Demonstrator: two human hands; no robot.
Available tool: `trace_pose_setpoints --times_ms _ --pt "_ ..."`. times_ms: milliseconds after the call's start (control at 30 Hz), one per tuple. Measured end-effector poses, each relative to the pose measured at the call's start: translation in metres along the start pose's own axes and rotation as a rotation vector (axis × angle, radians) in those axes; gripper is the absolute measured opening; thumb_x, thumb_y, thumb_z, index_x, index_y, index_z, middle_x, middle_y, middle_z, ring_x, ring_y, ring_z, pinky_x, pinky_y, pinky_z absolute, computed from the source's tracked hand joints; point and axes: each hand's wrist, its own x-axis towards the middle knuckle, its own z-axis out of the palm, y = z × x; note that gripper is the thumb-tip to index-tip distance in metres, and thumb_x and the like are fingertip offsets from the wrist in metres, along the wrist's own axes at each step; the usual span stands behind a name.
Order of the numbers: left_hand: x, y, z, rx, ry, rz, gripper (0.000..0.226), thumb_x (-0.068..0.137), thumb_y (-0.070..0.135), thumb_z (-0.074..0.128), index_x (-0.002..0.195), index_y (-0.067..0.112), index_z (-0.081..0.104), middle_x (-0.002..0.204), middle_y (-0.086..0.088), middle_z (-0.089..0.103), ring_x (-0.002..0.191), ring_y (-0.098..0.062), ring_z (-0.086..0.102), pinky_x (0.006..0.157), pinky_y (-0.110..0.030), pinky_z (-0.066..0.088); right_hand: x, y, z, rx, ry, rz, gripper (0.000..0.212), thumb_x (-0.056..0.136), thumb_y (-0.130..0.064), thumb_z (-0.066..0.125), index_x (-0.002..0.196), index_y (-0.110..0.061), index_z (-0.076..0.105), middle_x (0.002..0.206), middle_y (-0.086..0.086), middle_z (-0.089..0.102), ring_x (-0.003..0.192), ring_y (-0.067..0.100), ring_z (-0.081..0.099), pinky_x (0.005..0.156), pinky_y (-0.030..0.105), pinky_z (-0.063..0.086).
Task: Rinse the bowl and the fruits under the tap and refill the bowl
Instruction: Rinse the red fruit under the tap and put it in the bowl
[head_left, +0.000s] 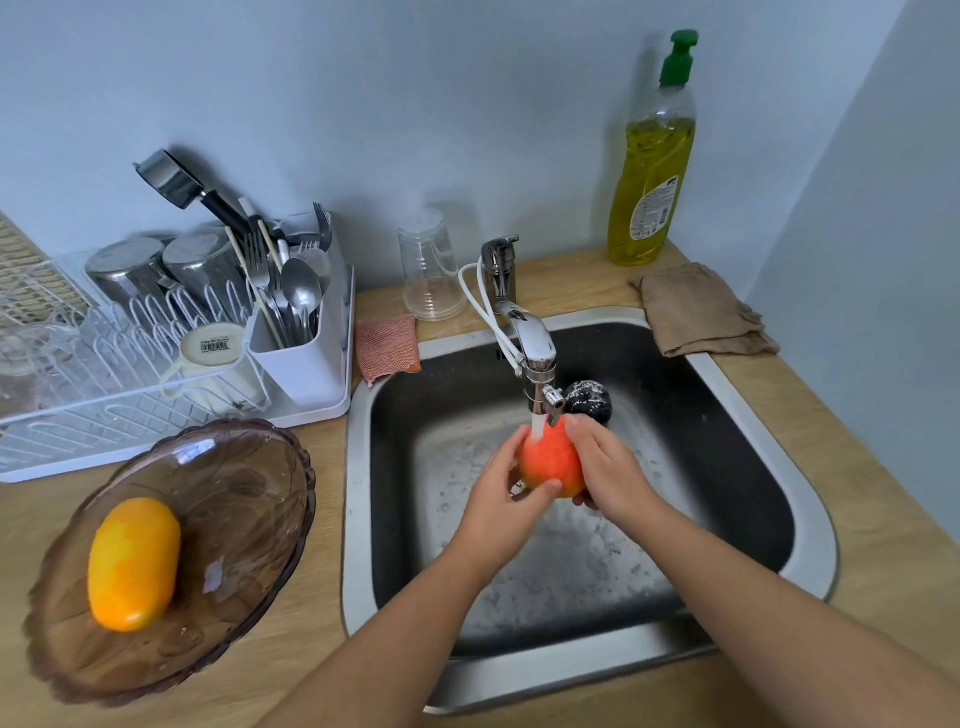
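Note:
Over the steel sink (358, 499) I hold a red-orange fruit (549, 460) right under the tap (535, 358), and water runs onto its top. My left hand (501, 493) grips its left side and my right hand (605, 467) grips its right side. A brown glass bowl (244, 499) sits on the counter to the left of the sink. One yellow-orange fruit (134, 564) lies inside it, on the left.
A white dish rack (156, 384) with cups and cutlery stands behind the bowl. A clear upturned cup (431, 270) and a pink sponge cloth (387, 345) sit by the tap. Dish soap (652, 171) and a brown rag (698, 312) are at back right. A dark scrubber (589, 402) lies in the sink.

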Motion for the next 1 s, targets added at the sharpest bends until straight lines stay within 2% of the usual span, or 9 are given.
trace_pose_setpoints --times_ms 167,300,367,433,500,633,833,933,1000 --pt "0.006 0.004 -0.002 -0.191 -0.059 -0.161 0.037 0.099 0.028 0.048 0.134 0.037 0.039 0.116 -0.008 0.062 0.087 -0.024 0.071 0.077 -0.036 0.055 0.001 0.004 0.003 -0.048 0.017 -0.129 0.019 0.099 -0.038 0.039 0.097 -0.048 0.056 0.100 -0.012 0.063 0.090 0.012 0.060 0.073 0.028 0.050" --pt "0.007 -0.004 -0.008 0.154 -0.006 0.001 0.051 0.089 0.025 0.064 0.130 0.044 0.038 0.128 -0.002 0.052 0.101 -0.021 0.062 0.079 -0.026 0.051 0.001 -0.005 0.001 0.027 -0.063 0.141 0.024 0.099 -0.046 0.033 0.094 -0.039 0.056 0.092 0.003 0.064 0.066 0.017 0.061 0.046 0.022 0.043" --pt "0.005 -0.005 -0.012 0.330 -0.029 0.084 0.058 0.086 0.024 0.068 0.128 0.046 0.035 0.131 0.003 0.046 0.107 -0.019 0.057 0.087 -0.024 0.049 0.003 -0.010 0.001 0.147 -0.109 0.350 0.029 0.097 -0.052 0.035 0.091 -0.032 0.055 0.090 0.011 0.065 0.062 0.024 0.063 0.045 0.027 0.044" --pt "0.005 -0.004 -0.014 0.219 -0.048 0.047 0.058 0.087 0.024 0.067 0.129 0.045 0.034 0.127 0.004 0.047 0.104 -0.013 0.057 0.082 -0.018 0.047 0.004 -0.014 0.002 0.228 -0.075 0.399 0.027 0.097 -0.048 0.038 0.091 -0.028 0.054 0.091 0.013 0.065 0.062 0.028 0.063 0.049 0.030 0.045" --pt "0.007 0.001 -0.015 0.019 -0.026 -0.059 0.058 0.087 0.028 0.067 0.134 0.040 0.036 0.125 0.004 0.051 0.104 -0.012 0.058 0.077 -0.018 0.047 0.008 -0.013 0.004 0.153 -0.019 0.298 0.022 0.097 -0.040 0.038 0.091 -0.029 0.056 0.098 0.009 0.063 0.071 0.027 0.064 0.055 0.032 0.048" --pt "0.013 0.003 -0.015 0.092 0.068 -0.053 0.049 0.079 0.026 0.076 0.118 0.038 0.048 0.119 0.007 0.054 0.103 -0.015 0.059 0.076 -0.022 0.050 0.002 -0.010 0.010 0.023 -0.106 0.150 0.019 0.100 -0.036 0.034 0.103 -0.040 0.052 0.105 -0.001 0.058 0.090 0.023 0.062 0.069 0.037 0.056" --pt "0.015 0.004 -0.022 0.147 -0.127 -0.031 0.065 0.072 0.014 0.082 0.127 0.031 0.050 0.128 0.008 0.048 0.118 -0.019 0.053 0.093 -0.042 0.054 0.005 -0.016 -0.007 -0.038 -0.165 0.197 0.026 0.099 -0.043 0.038 0.096 -0.031 0.061 0.092 0.002 0.061 0.081 0.021 0.060 0.060 0.031 0.049" --pt "0.013 0.007 -0.020 -0.105 -0.052 -0.126 0.053 0.080 0.025 0.076 0.125 0.036 0.051 0.128 0.008 0.050 0.114 -0.016 0.056 0.090 -0.036 0.056 0.009 -0.008 -0.002 -0.090 0.007 0.022 0.031 0.099 -0.032 0.041 0.073 -0.028 0.057 0.071 -0.006 0.055 0.069 0.015 0.051 0.066 0.030 0.039" --pt "0.014 0.006 -0.018 -0.010 -0.039 -0.104 0.055 0.075 0.034 0.079 0.125 0.035 0.054 0.123 0.006 0.056 0.111 -0.018 0.058 0.092 -0.041 0.055 0.005 -0.004 0.006 -0.130 0.025 -0.073 0.030 0.099 -0.029 0.040 0.073 -0.031 0.055 0.072 -0.007 0.055 0.068 0.010 0.051 0.062 0.025 0.036"
